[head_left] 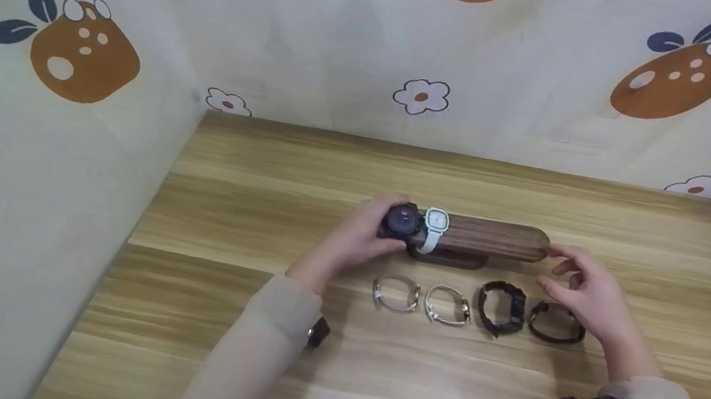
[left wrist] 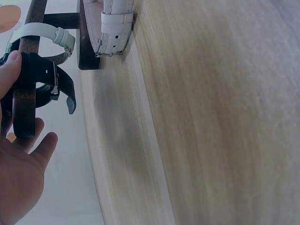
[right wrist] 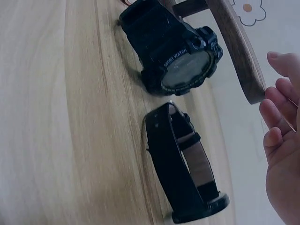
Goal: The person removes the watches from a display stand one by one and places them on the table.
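Note:
A dark wooden watch stand (head_left: 499,239) has a long horizontal bar. Round its left end sits a black watch (head_left: 403,220), which my left hand (head_left: 358,234) holds with the thumb on the strap in the left wrist view. Beside it on the bar hangs a pale mint watch (head_left: 437,219). At the bar's other end, my right hand (head_left: 587,290) touches the tip with loosely bent fingers. Below that hand lie a black sport watch (right wrist: 164,47) and a thin dark-strapped watch (right wrist: 168,159), both on their sides.
Two light-strapped watches, one left (head_left: 376,292) and one right (head_left: 430,304), lie in the same row on the wooden table (head_left: 220,335), in front of the stand base (head_left: 449,259). A patterned cloth wall (head_left: 330,45) rises behind the table's back edge.

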